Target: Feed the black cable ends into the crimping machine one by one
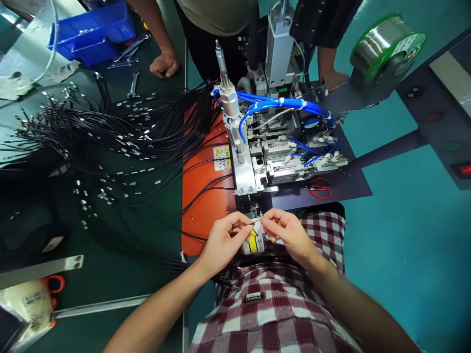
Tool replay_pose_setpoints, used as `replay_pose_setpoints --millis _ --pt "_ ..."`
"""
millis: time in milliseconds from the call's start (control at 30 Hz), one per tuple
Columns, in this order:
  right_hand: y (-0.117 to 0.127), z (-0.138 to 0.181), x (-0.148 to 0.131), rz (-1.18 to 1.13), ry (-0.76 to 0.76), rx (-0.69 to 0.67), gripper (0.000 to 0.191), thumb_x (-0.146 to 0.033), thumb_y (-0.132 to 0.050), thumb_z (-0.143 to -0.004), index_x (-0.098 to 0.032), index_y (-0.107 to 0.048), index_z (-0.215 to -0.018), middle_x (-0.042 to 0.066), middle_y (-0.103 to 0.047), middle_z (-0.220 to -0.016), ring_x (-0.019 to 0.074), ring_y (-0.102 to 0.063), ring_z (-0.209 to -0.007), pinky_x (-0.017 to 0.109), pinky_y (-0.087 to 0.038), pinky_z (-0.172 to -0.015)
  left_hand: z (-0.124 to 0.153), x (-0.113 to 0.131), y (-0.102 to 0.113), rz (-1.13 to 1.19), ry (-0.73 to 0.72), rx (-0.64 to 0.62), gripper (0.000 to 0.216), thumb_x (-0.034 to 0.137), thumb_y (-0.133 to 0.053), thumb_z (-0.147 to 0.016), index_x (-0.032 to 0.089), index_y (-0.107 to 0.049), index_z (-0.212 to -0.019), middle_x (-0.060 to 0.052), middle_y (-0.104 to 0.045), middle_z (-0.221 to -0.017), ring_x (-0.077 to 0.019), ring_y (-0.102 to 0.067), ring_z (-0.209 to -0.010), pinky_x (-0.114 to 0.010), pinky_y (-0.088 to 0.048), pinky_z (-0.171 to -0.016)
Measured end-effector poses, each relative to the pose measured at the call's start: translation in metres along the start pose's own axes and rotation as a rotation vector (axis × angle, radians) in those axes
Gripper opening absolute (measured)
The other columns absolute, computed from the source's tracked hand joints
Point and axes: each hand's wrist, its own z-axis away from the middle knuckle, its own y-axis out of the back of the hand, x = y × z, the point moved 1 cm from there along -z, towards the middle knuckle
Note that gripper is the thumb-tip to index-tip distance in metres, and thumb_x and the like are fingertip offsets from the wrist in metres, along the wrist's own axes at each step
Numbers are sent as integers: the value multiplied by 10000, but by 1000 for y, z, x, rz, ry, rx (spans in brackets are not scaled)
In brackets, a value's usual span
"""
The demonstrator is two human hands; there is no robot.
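My left hand [227, 239] is closed in a pinch on a thin cable [253, 223] in front of my body. Close to its right, my right hand [286, 230] pinches fine reddish wire ends of the same cable. Just beyond my fingertips stands a metal machine [245, 171] with pneumatic cylinders and blue air hoses [283, 102]. Several black cables run across its orange plate [206, 208] into the machine's left side. Below my hands a white label with a yellow arrow [253, 241] shows. The fingers partly hide the wire tips.
A large bundle of black cables [158, 132] covers the dark green table at left. Behind are a blue bin [91, 32], wrenches [133, 84] and a person's fist [164, 63]. A solder wire spool [386, 46], another person's hand [334, 80] and red-handled scissors [320, 188] are at right.
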Motion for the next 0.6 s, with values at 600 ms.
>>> replay_pose_setpoints --millis 600 --pt "-10 2 8 47 70 132 267 -426 -700 -765 -179 -597 -766 -48 -515 -583 73 -418 -457 213 -354 -450 0 -3 1 137 74 -26 245 392 -642 -812 153 -590 -822 13 -586 -625 -74 -500 -502 -171 -369 -455"
